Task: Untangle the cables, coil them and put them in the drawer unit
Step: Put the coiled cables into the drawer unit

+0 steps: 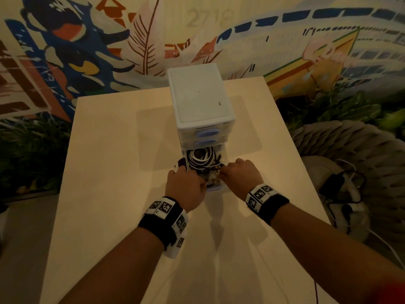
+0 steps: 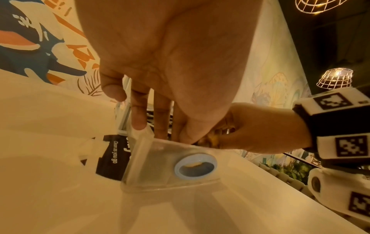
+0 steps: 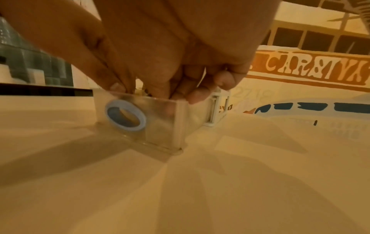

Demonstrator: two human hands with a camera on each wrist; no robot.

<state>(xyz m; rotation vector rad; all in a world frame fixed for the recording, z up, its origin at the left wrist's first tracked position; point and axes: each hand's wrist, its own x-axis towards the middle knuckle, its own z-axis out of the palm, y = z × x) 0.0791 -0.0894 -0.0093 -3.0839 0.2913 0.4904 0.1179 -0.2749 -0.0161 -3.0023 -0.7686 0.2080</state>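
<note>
Both hands are down in the bottom drawer (image 1: 217,187) now, the one pulled out toward the near edge of the pale table (image 1: 109,172) from under the white drawer unit (image 1: 200,99). The left hand (image 1: 186,187) sits at the drawer's left front corner, fingers reaching down over the clear wall; whether they grip a cable or just press, I cannot tell. The right hand (image 1: 241,174) comes in from the right, fingers curled down into the contents, and it looks to be tucking something in, though what it holds is hidden. Coiled white cables (image 1: 200,159) lie at the far end of the drawer, with darker cable bunched nearer the hands. From the wrist views you catch the drawer's clear front and its blue ring handle (image 2: 195,167). A black card (image 2: 113,159) lies on the table just left of the drawer. No loose cables show on the tabletop, so I'd judge the untangling and coiling done. What's left looks like pressing the last bits down and sliding the drawer shut. The two drawers above are closed.
</note>
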